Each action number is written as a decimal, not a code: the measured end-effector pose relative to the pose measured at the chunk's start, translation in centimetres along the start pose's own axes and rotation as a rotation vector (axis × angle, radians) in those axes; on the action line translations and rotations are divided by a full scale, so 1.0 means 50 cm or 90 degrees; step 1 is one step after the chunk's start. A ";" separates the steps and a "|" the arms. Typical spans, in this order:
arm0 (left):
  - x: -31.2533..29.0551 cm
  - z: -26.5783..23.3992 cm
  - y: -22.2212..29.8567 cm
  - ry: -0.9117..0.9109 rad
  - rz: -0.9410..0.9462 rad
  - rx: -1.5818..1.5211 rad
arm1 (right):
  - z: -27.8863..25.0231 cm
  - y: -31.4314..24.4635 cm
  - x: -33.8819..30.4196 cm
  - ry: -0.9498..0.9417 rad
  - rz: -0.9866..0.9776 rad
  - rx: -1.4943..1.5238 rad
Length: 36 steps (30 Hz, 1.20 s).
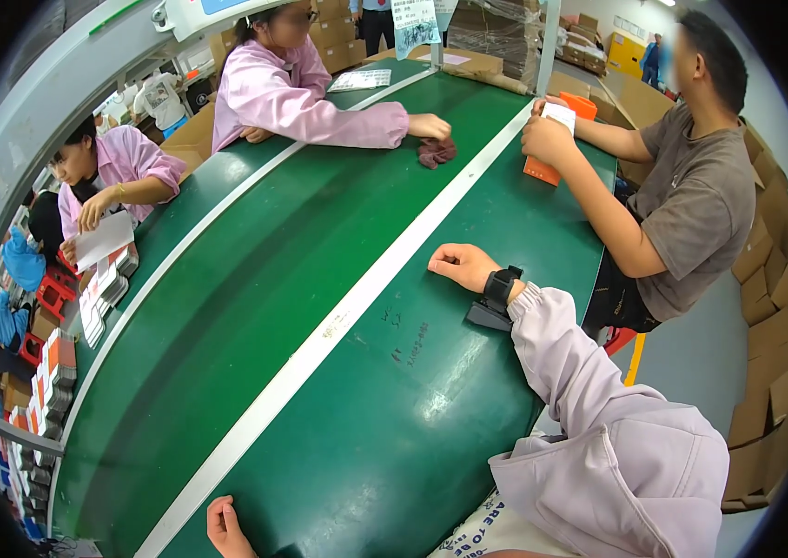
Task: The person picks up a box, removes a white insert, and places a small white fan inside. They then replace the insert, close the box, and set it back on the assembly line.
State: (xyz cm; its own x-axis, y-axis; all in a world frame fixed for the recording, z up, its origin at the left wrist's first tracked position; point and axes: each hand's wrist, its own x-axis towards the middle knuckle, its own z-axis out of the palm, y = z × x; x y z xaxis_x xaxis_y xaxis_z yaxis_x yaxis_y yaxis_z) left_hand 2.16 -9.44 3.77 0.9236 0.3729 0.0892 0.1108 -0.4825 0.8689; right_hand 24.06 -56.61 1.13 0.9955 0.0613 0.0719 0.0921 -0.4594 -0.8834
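My right hand (464, 267) rests on the green work table (338, 446), right of the white strip. Its fingers are curled in, and I see nothing in them. A black strap with a small dark device (500, 296) sits on that wrist, below a pale lilac sleeve. At the lower edge, my left hand (226, 526) lies on the table near the white strip (254, 418), also with bent fingers and no visible object. Its arm is mostly out of view.
Across the green belt (254, 251), a person in pink has a hand on a dark red cloth (436, 152). Another handles a white sheet (104, 240) beside stacked boxes (54, 372). At right, a person holds a white item near an orange box (542, 170). Cartons (766, 372) line the right wall.
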 end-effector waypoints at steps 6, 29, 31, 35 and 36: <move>0.005 0.002 -0.007 -0.001 -0.003 -0.012 | -0.001 -0.004 0.002 0.001 0.003 -0.021; 0.000 0.004 0.006 -0.003 0.014 -0.005 | -0.006 -0.011 -0.004 -0.001 -0.003 -0.032; 0.001 0.004 0.003 -0.002 0.008 -0.006 | -0.005 -0.012 -0.003 -0.006 0.000 -0.020; 0.003 -0.002 -0.003 0.000 0.019 -0.009 | -0.002 -0.014 0.001 -0.007 0.006 -0.022; 0.003 -0.002 -0.003 -0.002 0.021 -0.012 | -0.002 -0.013 0.001 -0.006 0.003 -0.022</move>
State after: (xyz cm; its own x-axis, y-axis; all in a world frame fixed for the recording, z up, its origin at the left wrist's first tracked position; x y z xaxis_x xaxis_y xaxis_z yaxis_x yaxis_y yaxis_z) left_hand 2.25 -9.22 3.70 0.9276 0.3549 0.1162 0.0736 -0.4787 0.8749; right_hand 24.05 -56.39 1.73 0.9957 0.0675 0.0637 0.0887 -0.4896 -0.8674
